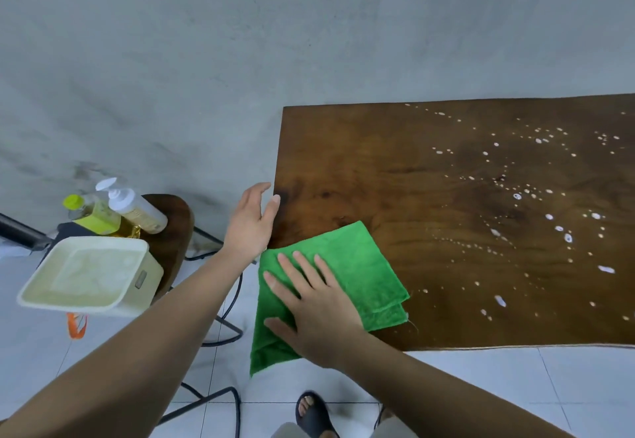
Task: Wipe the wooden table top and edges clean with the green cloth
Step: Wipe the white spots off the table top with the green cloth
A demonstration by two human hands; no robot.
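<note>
A grey, mottled concrete wall [309,25] and glossy white floor tiles [515,386] surround a dark, grainy wooden worktop [446,180] flecked with white droplets [567,238]. The green cloth [360,266], fluffy and folded into a rough square, lies on the near left corner and droops over the left edge. The right hand [316,310] presses flat on it, fingers spread. The left hand [251,224] is open at the worktop's left edge, thumb against the wood. Beside it, a wooden stool [175,231] carries plastic bottles [137,212] and a cream square tub [89,276].
</note>
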